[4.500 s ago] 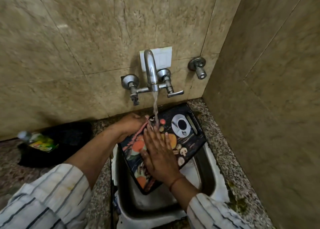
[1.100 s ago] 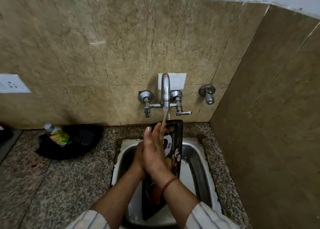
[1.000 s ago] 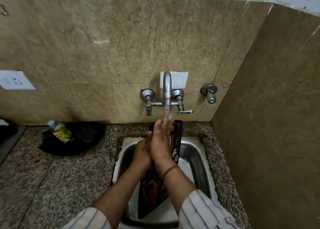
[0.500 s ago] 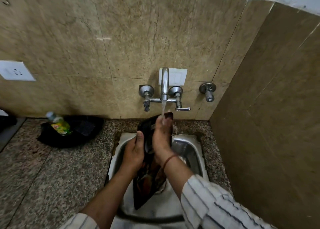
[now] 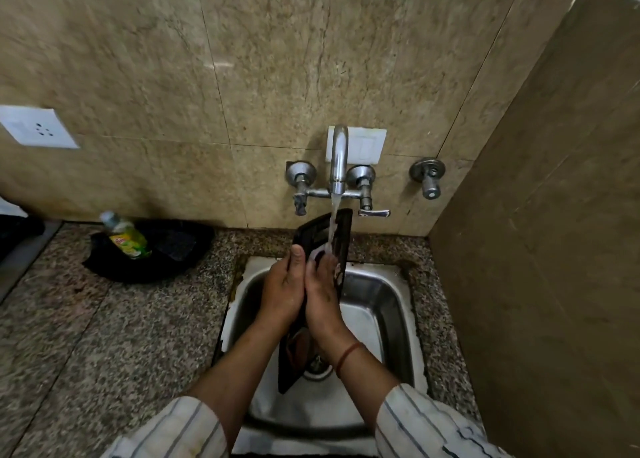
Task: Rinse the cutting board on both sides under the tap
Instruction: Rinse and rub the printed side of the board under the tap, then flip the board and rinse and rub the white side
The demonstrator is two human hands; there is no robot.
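The dark printed cutting board (image 5: 313, 231) stands nearly on edge in the steel sink (image 5: 381, 305), its top end under the tap (image 5: 337, 160). Water runs from the tap onto the board's upper part and splashes just above my fingers. My left hand (image 5: 282, 291) grips the board from its left side, thumb pointing up along the edge. On the board's right face my right hand (image 5: 322, 295) lies flat with its fingers straight, fingertips in the water. The board's lower end (image 5: 289, 367) reaches down into the basin near the drain.
A green dish-soap bottle (image 5: 126, 238) lies on a black cloth (image 5: 169, 253) on the granite counter to the left. A wall socket (image 5: 38, 130) sits at far left. A spare valve (image 5: 427, 177) and a side wall (image 5: 536, 250) close off the right.
The board went from lying face up to standing on edge. In the last half second my right hand slid down from the top end, baring it to the stream.
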